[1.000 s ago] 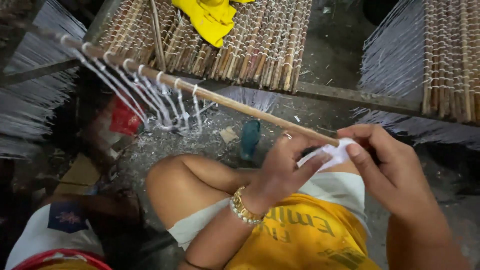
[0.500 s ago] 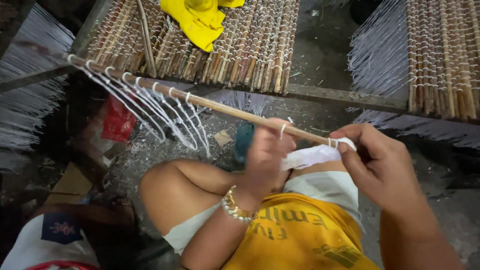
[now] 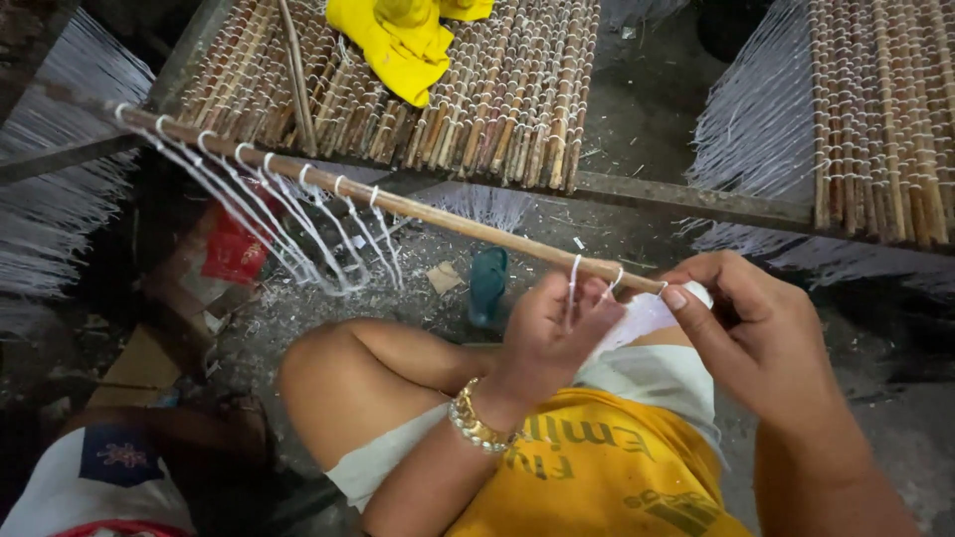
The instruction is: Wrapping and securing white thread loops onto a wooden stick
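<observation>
Left hand point(image 3: 552, 333) is closed round the near end of a long wooden stick point(image 3: 438, 214), fingers curled under it w/ a loop of white string point(image 3: 575, 283) running over them. Right hand point(image 3: 761, 333) pinches the stick's very tip, thumb & forefinger shut on the string there, w/ a scrap of white cloth point(image 3: 645, 316) bunched just beneath. A gold bracelet point(image 3: 476, 423) sits on the left wrist.

Stick runs diagonally from the hands up to the upper left, held in the air over the person's bent knee. About eight string loops hang off its far half, tails trailing down in a bunch; two more loops sit at the near end by the fingers.

Handling, my read: stick looks light & stiff, fairly smooth, so loops prob. slide along it easily; best held near the end, clear of the loops. String is thin, limp, tangles fast; take it by pinching close to the stick.

Behind: a woven mat of thin sticks point(image 3: 477, 89) on a frame, w/ a yellow cloth point(image 3: 398, 40) lying on it; a second mat point(image 3: 885, 109) at right w/ white fringe. A teal sandal point(image 3: 487, 283) and red packet point(image 3: 234, 249) lie on the littered floor.
</observation>
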